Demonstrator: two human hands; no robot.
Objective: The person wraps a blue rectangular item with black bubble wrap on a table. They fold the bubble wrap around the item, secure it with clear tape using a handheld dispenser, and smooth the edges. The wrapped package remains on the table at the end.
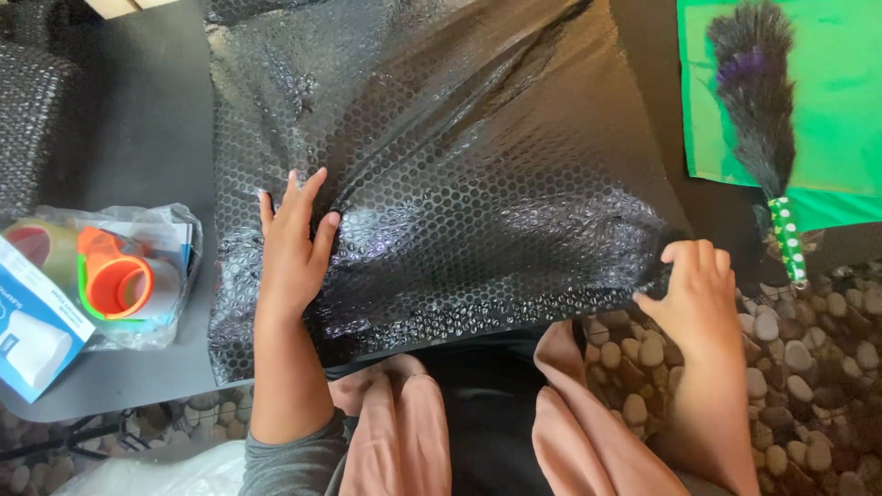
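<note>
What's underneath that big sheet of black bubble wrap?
The bubble wrap lies on a dark grey table, visible at its left. The left hand presses on it; the right hand pinches its edge. Anything beneath is hidden.

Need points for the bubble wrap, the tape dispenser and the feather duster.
bubble wrap [478, 156], head view, middle of the black sheet.
tape dispenser [115, 280], head view, its orange body.
feather duster [755, 101], head view, dark feather head above the green dotted handle.
</note>
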